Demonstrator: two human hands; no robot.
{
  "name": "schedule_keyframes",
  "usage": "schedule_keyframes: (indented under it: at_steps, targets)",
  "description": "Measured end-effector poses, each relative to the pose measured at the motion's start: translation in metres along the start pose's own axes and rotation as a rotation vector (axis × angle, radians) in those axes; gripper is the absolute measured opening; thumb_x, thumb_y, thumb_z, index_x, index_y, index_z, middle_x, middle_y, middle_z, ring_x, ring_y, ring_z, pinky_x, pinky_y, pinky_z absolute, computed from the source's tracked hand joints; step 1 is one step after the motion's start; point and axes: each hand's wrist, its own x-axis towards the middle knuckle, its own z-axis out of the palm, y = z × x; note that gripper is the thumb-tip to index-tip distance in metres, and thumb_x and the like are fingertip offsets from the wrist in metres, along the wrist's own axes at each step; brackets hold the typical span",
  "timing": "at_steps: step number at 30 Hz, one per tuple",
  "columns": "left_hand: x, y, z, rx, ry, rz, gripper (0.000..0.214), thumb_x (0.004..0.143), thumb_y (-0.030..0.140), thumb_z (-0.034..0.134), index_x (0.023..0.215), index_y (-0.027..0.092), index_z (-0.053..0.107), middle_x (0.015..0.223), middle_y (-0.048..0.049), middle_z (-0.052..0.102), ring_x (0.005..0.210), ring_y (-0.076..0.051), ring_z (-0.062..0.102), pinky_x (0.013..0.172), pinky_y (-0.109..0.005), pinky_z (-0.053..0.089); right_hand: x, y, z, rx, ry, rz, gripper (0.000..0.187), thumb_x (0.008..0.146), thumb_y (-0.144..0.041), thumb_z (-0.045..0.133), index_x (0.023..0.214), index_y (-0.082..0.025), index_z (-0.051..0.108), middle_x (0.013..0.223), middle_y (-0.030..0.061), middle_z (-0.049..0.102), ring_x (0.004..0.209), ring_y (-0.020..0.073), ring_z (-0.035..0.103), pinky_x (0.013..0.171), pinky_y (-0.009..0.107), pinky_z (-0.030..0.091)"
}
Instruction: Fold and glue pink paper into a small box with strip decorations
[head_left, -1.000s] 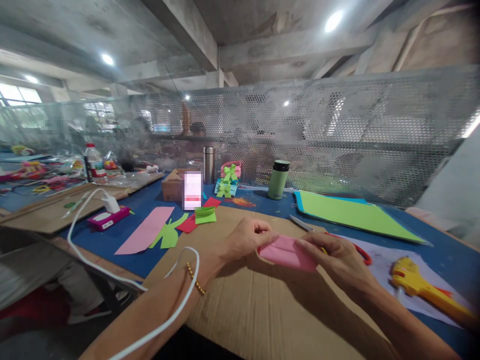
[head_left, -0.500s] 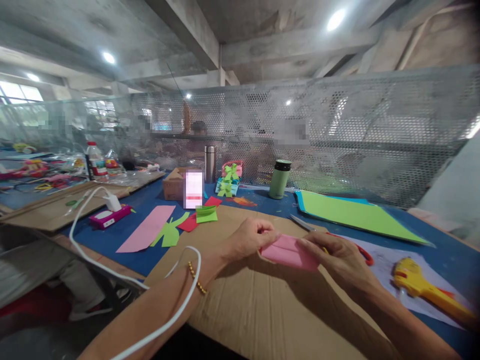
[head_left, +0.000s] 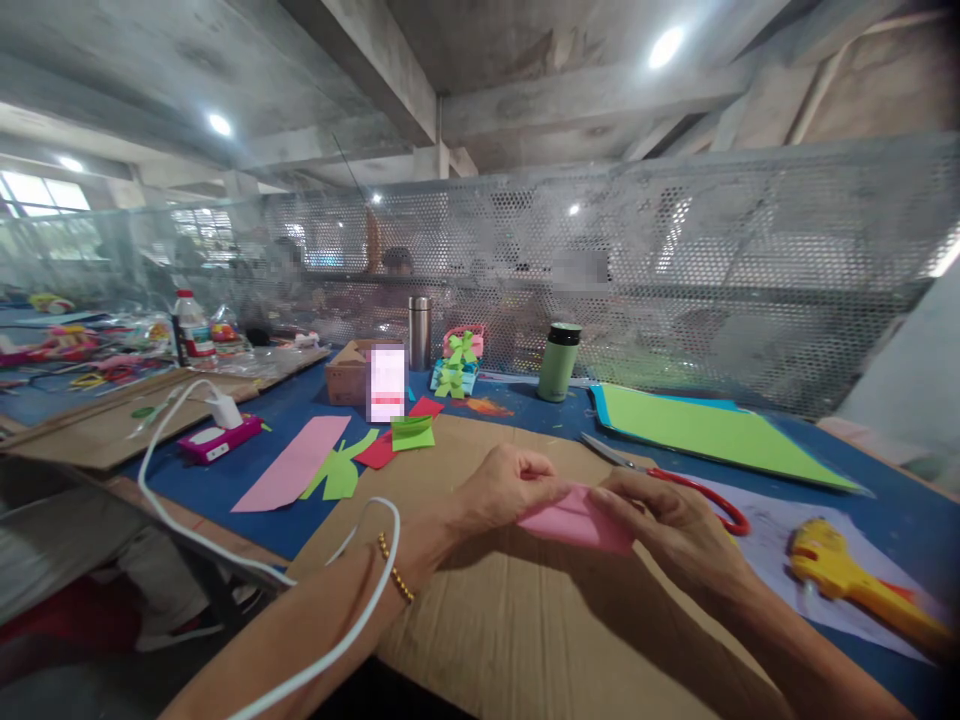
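A folded piece of pink paper (head_left: 576, 520) is held just above the brown cardboard sheet (head_left: 510, 620). My left hand (head_left: 517, 488) pinches its upper left edge between thumb and fingers. On the other side, my right hand (head_left: 660, 510) grips the right end, with the thumb lying along the top. Part of the paper is hidden behind the fingers. Beyond my right hand lie scissors (head_left: 731, 515) with red handles, partly covered by that hand. To the right, a yellow glue gun (head_left: 832, 565) rests on white paper (head_left: 772, 490).
A white cable (head_left: 352, 620) crosses over my left forearm. Left lie a pink strip (head_left: 296, 465), green cut paper (head_left: 341, 470) and a purple power strip (head_left: 220, 440). Behind stand a phone (head_left: 387, 382), a steel flask (head_left: 420, 335) and a green tumbler (head_left: 559, 365). Green sheets (head_left: 720, 435) lie right.
Both hands still hold the pink paper. It has tilted a little, my left fingers have slid slightly right along its edge, and the right hand uncovers more of the scissors.
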Motion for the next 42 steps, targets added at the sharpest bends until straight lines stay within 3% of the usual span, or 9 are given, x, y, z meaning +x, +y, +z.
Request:
schedule_keyframes:
  at_steps: [8, 11, 19, 23, 28, 36, 42]
  targets:
    - [0.0, 0.004, -0.004, -0.018, -0.085, -0.023, 0.04, 0.077, 0.053, 0.069, 0.073, 0.013, 0.07, 0.07, -0.0014, 0.057, 0.069, -0.013, 0.047, 0.058, -0.025, 0.032, -0.001, -0.001, 0.004, 0.004, -0.016, -0.001, 0.053, 0.086, -0.065, 0.05, 0.063, -0.02, 0.065, 0.061, 0.0023, 0.06, 0.059, 0.0162, 0.052, 0.054, 0.026, 0.039]
    - [0.0, 0.005, -0.002, -0.019, -0.104, -0.001, 0.043, 0.077, 0.055, 0.069, 0.067, 0.012, 0.067, 0.068, -0.0008, 0.053, 0.068, -0.013, 0.045, 0.057, -0.024, 0.031, -0.002, -0.002, 0.008, 0.005, -0.041, 0.006, 0.053, 0.087, -0.064, 0.049, 0.062, -0.02, 0.063, 0.06, 0.0017, 0.058, 0.059, 0.0157, 0.052, 0.055, 0.026, 0.039]
    - [0.001, 0.004, -0.003, -0.033, -0.034, -0.047, 0.029, 0.077, 0.04, 0.065, 0.065, 0.013, 0.064, 0.064, 0.0002, 0.051, 0.063, -0.011, 0.043, 0.054, -0.023, 0.03, -0.004, -0.001, 0.011, 0.095, -0.032, 0.094, 0.048, 0.09, -0.058, 0.044, 0.062, -0.02, 0.049, 0.061, -0.001, 0.05, 0.058, 0.0139, 0.046, 0.051, 0.024, 0.036]
    - [0.002, 0.004, -0.005, 0.002, 0.023, -0.031, 0.027, 0.076, 0.037, 0.065, 0.065, 0.013, 0.065, 0.064, 0.0001, 0.052, 0.064, -0.011, 0.043, 0.056, -0.024, 0.031, -0.003, 0.009, 0.01, 0.13, -0.046, 0.154, 0.045, 0.09, -0.057, 0.048, 0.065, -0.02, 0.053, 0.062, -0.0012, 0.051, 0.059, 0.0139, 0.047, 0.05, 0.023, 0.035]
    - [0.002, 0.003, -0.006, 0.038, 0.032, -0.014, 0.027, 0.078, 0.037, 0.064, 0.066, 0.012, 0.067, 0.064, 0.0005, 0.052, 0.063, -0.011, 0.044, 0.057, -0.024, 0.032, -0.002, 0.017, 0.013, 0.12, -0.025, 0.125, 0.049, 0.089, -0.059, 0.049, 0.06, -0.019, 0.054, 0.058, -0.0003, 0.05, 0.057, 0.0138, 0.045, 0.047, 0.023, 0.033]
    - [0.003, -0.002, -0.004, -0.007, -0.003, -0.038, 0.031, 0.077, 0.04, 0.064, 0.064, 0.013, 0.063, 0.061, 0.0023, 0.047, 0.059, -0.009, 0.039, 0.053, -0.024, 0.027, 0.0, 0.008, 0.008, 0.0, 0.012, 0.052, 0.048, 0.086, -0.058, 0.048, 0.058, -0.02, 0.056, 0.057, 0.0001, 0.052, 0.056, 0.0147, 0.047, 0.051, 0.025, 0.036]
    - [0.004, -0.008, -0.004, -0.053, 0.017, -0.048, 0.031, 0.077, 0.042, 0.067, 0.071, 0.012, 0.069, 0.063, 0.0014, 0.051, 0.06, -0.009, 0.041, 0.054, -0.023, 0.027, -0.002, 0.005, 0.009, 0.104, 0.008, 0.122, 0.048, 0.087, -0.059, 0.049, 0.063, -0.019, 0.058, 0.06, -0.0005, 0.055, 0.057, 0.0145, 0.05, 0.05, 0.024, 0.037]
